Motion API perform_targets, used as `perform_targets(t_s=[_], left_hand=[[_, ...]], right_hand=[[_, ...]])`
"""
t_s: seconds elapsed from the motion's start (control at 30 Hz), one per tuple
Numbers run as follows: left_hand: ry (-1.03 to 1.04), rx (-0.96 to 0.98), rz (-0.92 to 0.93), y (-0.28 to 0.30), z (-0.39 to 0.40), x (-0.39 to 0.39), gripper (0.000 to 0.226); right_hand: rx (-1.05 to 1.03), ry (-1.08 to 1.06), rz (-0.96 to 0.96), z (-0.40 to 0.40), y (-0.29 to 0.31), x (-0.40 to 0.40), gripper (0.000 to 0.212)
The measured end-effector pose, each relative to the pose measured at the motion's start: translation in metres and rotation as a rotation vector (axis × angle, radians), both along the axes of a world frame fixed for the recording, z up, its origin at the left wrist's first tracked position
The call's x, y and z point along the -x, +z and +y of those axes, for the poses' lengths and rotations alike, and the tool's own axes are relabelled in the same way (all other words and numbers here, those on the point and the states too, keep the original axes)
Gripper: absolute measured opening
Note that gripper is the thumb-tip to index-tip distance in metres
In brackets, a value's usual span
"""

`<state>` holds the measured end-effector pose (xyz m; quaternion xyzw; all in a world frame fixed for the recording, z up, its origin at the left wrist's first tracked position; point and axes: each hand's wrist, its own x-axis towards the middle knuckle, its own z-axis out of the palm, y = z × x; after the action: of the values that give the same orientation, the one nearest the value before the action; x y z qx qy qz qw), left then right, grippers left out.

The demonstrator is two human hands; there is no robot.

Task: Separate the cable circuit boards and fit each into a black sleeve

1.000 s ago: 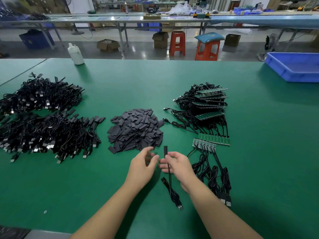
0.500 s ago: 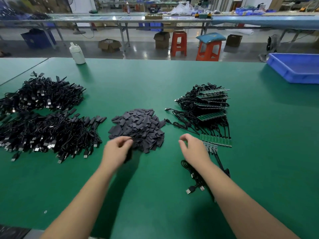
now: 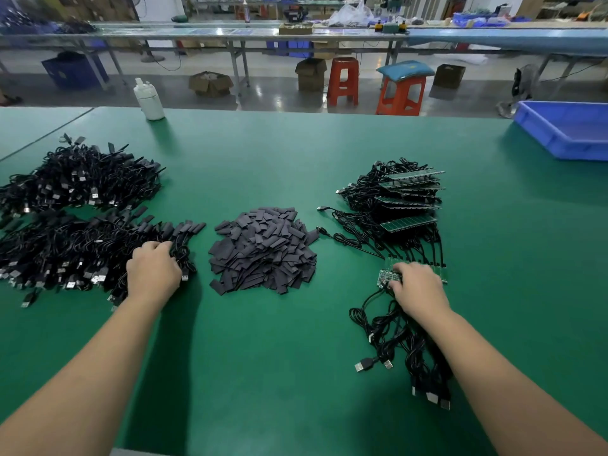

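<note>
**Mid-batch: big done pile, several panels left**

L hand [image 3: 153, 274] rests on near edge of finished pile [image 3: 82, 232] at table left, fingers curled down into the cables; can't tell if it grips one or just lets go. R hand [image 3: 418, 289] sits on the near board strip [image 3: 386, 277], fingers curled over its edge, looks like pinching a board to snap off. Sleeve heap [image 3: 263, 248] in centre, between the hands, plenty left. Unsplit board panels w/ cables [image 3: 404, 199] stacked far right, approx five or six. Judgement: well over half done; remaining = near strip plus that stack.
</note>
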<state>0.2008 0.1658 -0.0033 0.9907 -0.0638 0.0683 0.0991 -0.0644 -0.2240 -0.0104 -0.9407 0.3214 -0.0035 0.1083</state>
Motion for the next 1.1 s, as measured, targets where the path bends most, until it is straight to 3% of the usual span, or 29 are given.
perform_targets(t_s=[0.1, 0.17, 0.3, 0.4, 0.53, 0.63, 0.87, 1.1], left_hand=[[-0.141, 0.08, -0.208, 0.006, -0.022, 0.021, 0.031], [-0.248, 0.208, -0.212, 0.015, -0.05, 0.042, 0.029], [-0.534, 0.446, 0.082, 0.02, -0.124, 0.11, 0.029], [-0.688, 0.517, 0.364, 0.012, -0.178, 0.161, 0.043], [-0.668, 0.593, 0.503, 0.009, -0.217, 0.187, 0.04], [-0.653, 0.598, 0.474, 0.012, -0.225, 0.189, 0.018], [-0.654, 0.67, 0.405, 0.029, -0.228, 0.189, 0.024], [-0.724, 0.621, 0.328, 0.046, -0.224, 0.188, 0.014]], right_hand=[[-0.083, -0.019, -0.124, 0.001, 0.01, -0.003, 0.03], [-0.178, 0.002, -0.16, 0.004, 0.018, -0.005, 0.024], [-0.263, 0.053, -0.224, 0.014, 0.027, -0.007, 0.018], [-0.274, 0.076, -0.241, 0.023, 0.032, -0.007, 0.016], [-0.266, 0.129, -0.272, 0.028, 0.039, -0.004, 0.016], [-0.263, 0.154, -0.299, 0.028, 0.045, 0.001, 0.016], [-0.213, 0.132, -0.375, 0.032, 0.057, 0.006, 0.014], [-0.188, 0.143, -0.38, 0.035, 0.074, 0.01, 0.014]])
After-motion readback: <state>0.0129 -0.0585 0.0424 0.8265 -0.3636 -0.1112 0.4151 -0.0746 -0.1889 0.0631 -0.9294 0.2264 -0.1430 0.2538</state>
